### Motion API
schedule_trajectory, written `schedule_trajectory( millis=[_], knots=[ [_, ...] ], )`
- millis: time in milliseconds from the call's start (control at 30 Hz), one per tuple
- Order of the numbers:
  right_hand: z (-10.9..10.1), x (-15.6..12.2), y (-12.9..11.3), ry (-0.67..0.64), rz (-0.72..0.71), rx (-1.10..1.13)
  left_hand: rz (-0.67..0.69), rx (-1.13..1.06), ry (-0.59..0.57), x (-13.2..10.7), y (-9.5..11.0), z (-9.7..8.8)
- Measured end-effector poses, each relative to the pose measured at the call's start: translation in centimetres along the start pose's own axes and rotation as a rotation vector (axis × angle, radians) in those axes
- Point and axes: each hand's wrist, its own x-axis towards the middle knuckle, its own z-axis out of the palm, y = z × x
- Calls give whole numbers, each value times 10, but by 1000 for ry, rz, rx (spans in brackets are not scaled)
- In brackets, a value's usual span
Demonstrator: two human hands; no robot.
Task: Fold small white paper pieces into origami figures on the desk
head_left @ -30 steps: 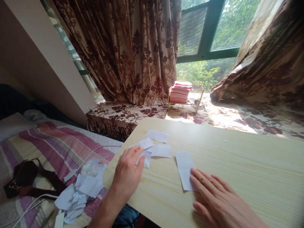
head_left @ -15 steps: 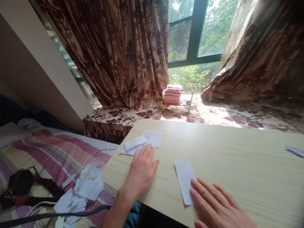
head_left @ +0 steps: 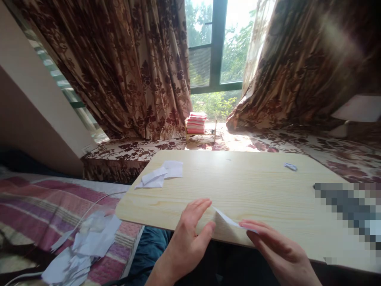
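Note:
Over the front edge of the table, a white slip of paper [head_left: 225,217] is seen nearly edge-on, raised and tilted. My right hand [head_left: 278,244] pinches its right end between thumb and fingers. At the slip's left end is my left hand [head_left: 192,232], thumb and fingers apart, with nothing visible gripped; whether a fingertip touches the paper I cannot tell. More white paper pieces [head_left: 174,169] lie overlapping at the table's left side. A small folded paper [head_left: 290,166] rests toward the far right.
The pale wooden table [head_left: 253,186] spans the middle. Torn papers [head_left: 95,238] and a white cable lie on the striped bed [head_left: 26,198] at left. A pixelated dark area covers the table's right side. Pink-striped cloths [head_left: 196,123] are stacked on a small rack by the window.
My right hand has lifted the paper slip off the tabletop. My left hand has moved away from the paper pieces toward the slip. The view has swung right.

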Motion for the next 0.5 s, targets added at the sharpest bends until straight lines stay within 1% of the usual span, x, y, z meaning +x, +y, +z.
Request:
schedule_trajectory(
  millis=[33,67,100,167,233,300,433,500],
  knots=[
    [-2,5,-7,30,142,125,-54,-66,-16,3,4,2],
    [-4,9,-14,27,241,228,-110,-139,-32,8,7,4],
    [-5,13,-19,29,305,297,-161,-224,-42,14,10,8],
    [-8,20,-24,45,376,404,-244,-420,-69,25,13,19],
    [-11,26,-24,51,412,457,-304,-579,-87,36,12,30],
    [-15,30,-19,85,425,480,-352,-643,-81,45,9,40],
    [-28,37,-8,152,417,475,-393,-614,-62,55,8,52],
    [-35,41,-6,133,398,461,-400,-610,-41,60,12,57]
  ],
)
